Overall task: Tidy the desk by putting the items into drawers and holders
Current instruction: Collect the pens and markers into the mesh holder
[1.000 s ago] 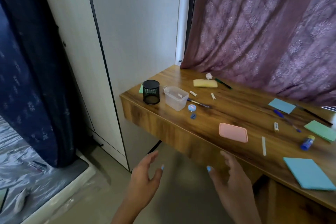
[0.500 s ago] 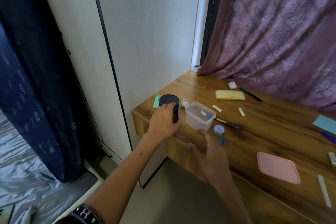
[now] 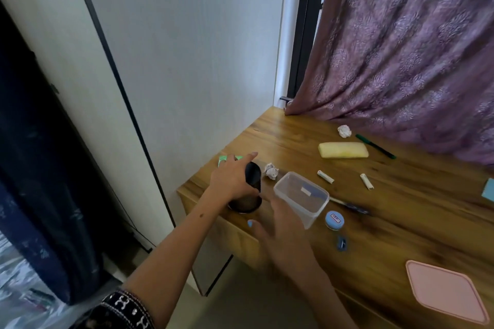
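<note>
My left hand covers most of the black mesh holder — only its tilted lower part shows. My right hand is motion-blurred and hides the clear container's near corner. The pink lid and blue note — cut by the frame's right edge.

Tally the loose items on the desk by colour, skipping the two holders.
White: 4, two paper balls, two chalk bits
Green: 2, pen, notepad
Yellow: 1, sponge
Blue: 3, round tin, sharpener, note
Pink: 1, lid
Total: 11
</note>
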The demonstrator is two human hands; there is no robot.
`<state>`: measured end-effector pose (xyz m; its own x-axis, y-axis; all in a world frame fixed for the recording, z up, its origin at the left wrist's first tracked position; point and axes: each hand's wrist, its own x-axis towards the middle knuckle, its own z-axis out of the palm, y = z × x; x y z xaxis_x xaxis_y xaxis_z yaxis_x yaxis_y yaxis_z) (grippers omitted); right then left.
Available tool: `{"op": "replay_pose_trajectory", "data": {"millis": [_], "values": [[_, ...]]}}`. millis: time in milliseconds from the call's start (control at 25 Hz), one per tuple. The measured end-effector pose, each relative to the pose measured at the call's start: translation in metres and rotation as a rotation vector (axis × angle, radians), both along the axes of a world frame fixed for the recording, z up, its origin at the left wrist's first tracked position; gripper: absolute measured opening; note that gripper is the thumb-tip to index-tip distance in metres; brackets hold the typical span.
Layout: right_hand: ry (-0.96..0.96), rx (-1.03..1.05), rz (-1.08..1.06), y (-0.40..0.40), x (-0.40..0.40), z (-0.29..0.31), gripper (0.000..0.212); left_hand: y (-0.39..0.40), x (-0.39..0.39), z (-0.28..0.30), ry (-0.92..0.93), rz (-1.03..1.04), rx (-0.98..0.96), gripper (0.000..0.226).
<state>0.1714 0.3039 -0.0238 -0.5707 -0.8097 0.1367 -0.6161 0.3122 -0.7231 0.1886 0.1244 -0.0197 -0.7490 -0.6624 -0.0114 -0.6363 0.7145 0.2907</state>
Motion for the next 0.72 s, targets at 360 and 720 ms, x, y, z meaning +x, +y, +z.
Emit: {"op": "replay_pose_trajectory", "data": {"millis": [360,720], "values": [[-0.633,-0.281,-0.157,-0.041,-0.017,0.043,0.064,-0.008,0.053,0.032,1.143,0.117,1.147,0.078],[-0.432,-0.218,-0.18,-0.059,-0.026,0.051,0.097,-0.009,0.049,-0.005,0.903,-0.22,1.063,0.09]]}}
